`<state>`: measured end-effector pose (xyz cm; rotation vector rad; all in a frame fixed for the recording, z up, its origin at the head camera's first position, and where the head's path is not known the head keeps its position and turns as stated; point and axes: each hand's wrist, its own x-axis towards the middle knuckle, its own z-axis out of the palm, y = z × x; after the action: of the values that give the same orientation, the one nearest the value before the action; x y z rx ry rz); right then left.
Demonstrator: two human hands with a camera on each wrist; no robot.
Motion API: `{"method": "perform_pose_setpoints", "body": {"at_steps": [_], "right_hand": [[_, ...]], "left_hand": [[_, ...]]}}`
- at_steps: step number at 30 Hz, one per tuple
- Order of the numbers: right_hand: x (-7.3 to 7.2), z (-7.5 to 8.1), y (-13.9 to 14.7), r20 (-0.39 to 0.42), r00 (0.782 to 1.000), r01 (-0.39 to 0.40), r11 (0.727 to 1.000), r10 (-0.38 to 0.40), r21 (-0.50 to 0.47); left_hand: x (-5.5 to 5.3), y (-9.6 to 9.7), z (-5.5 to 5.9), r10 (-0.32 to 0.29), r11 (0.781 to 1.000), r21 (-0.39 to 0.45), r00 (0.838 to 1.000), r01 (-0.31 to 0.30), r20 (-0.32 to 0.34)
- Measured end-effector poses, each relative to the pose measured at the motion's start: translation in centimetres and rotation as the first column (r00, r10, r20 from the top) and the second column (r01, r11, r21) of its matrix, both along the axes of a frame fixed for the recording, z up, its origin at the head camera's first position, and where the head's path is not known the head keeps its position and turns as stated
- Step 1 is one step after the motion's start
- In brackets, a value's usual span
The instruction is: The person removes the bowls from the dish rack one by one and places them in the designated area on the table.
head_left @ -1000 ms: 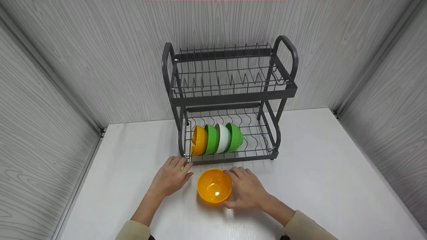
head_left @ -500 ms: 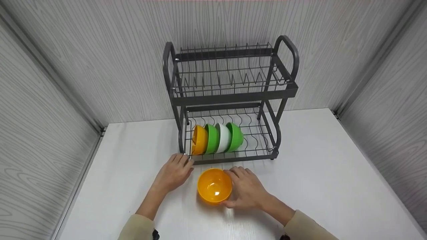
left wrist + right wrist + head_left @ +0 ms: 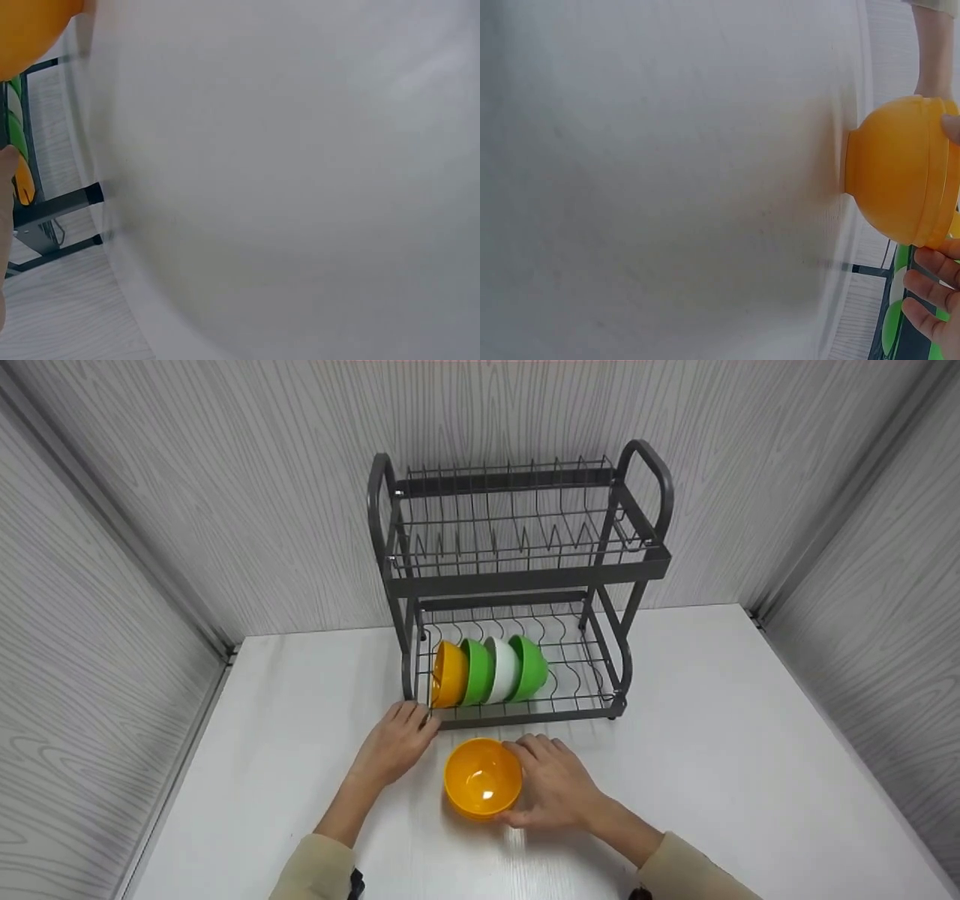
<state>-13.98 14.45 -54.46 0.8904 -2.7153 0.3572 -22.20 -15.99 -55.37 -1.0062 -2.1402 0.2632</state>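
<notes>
A stack of orange bowls [image 3: 482, 780], nested with a second rim showing, stands upright on the white table. My right hand [image 3: 559, 784] holds the stack from the right, thumb at the near side and fingers at the far side. In the right wrist view, the thumb and a fingertip meet the rims of the orange bowls [image 3: 900, 169]. My left hand [image 3: 395, 742] is at the front left corner of the dish rack [image 3: 525, 581], fingers loosely bent; whether they touch the frame is unclear. Just beyond it, an orange bowl [image 3: 450, 675] stands on edge on the lower tier.
Beside that orange bowl, a green bowl [image 3: 478, 673], a white bowl [image 3: 502, 671] and another green bowl [image 3: 530, 669] also stand on edge. The rack's upper tier [image 3: 510, 532] holds no dishes. Grey wood-grain panels [image 3: 150, 472] enclose the table [image 3: 720, 735].
My left hand has moved slightly up and to the right, towards the rack's front left corner. The right hand and the stacked bowls have stayed in place.
</notes>
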Motion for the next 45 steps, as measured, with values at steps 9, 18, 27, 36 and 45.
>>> {"method": "perform_pose_setpoints", "body": {"at_steps": [9, 18, 27, 36, 45], "right_hand": [[0.0, -0.1, 0.0, -0.006, 1.0, -0.005, 1.0, 0.005, -0.011], [0.0, 0.0, 0.0, 0.021, 1.0, 0.002, 1.0, -0.002, -0.01], [0.0, 0.0, 0.0, 0.016, 1.0, 0.0, 1.0, 0.0, -0.006], [0.0, -0.1, 0.4, -0.064, 0.997, -0.036, 0.999, 0.037, 0.009], [-0.5, 0.5, 1.1, -0.071, 0.997, -0.041, 0.999, 0.042, 0.015]], "left_hand": [[0.2, 0.1, -0.1, 0.042, 0.999, 0.008, 0.997, -0.043, 0.058], [0.4, 0.4, -0.4, 0.059, 0.997, 0.051, 0.997, -0.061, 0.054], [0.5, 0.6, -0.5, 0.09, 0.994, 0.062, 0.994, -0.093, 0.055], [0.5, 0.6, -0.7, 0.092, 0.994, 0.062, 0.995, -0.095, 0.046], [0.5, 0.7, -0.5, 0.099, 0.993, 0.059, 0.994, -0.102, 0.046]]}}
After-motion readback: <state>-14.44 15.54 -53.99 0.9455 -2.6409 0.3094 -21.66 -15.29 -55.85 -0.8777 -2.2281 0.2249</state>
